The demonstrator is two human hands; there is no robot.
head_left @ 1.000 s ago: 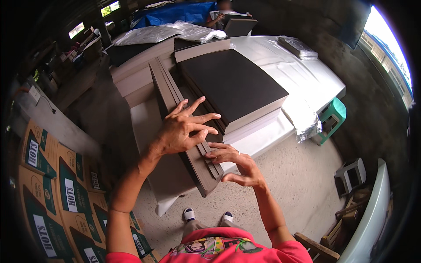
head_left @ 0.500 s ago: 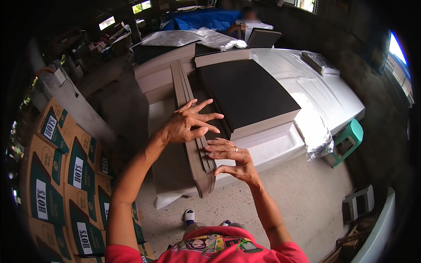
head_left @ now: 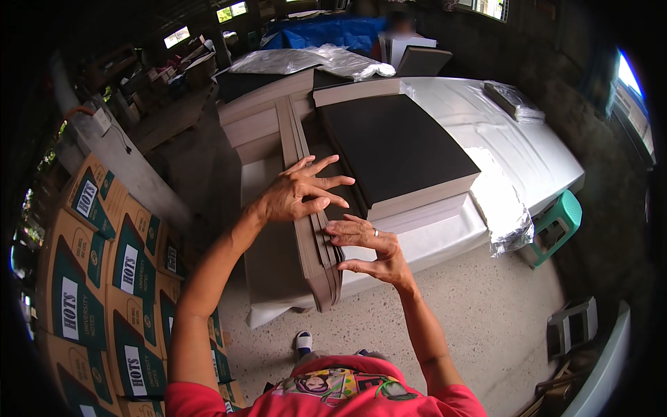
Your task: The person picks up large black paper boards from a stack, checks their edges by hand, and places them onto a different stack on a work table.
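Observation:
Long grey-brown board strips point(head_left: 306, 243) lie side by side along the table, their near ends reaching past its front edge. My left hand point(head_left: 295, 191) rests over the strips with its fingers spread to the right. Nearer to me, my right hand point(head_left: 375, 250) has its fingertips against the right side of the strips, thumb held apart below. Neither hand is closed around anything. Just right of the hands lies a thick stack of large sheets with a black top point(head_left: 403, 146) and pale edges.
A white-covered table point(head_left: 542, 160) carries more pale stacks, clear plastic film point(head_left: 497, 201) and a wrapped bundle point(head_left: 514, 101). Printed cartons point(head_left: 128, 278) are piled at left. A green stool point(head_left: 556, 229) stands at right. Across the table, a person point(head_left: 399, 42) is beside a dark board point(head_left: 422, 61).
The view has shifted slightly. My right thumb and fingers sit a little differently at the strips' side; my left hand looks unchanged. The person across the table has shifted the white sheet.

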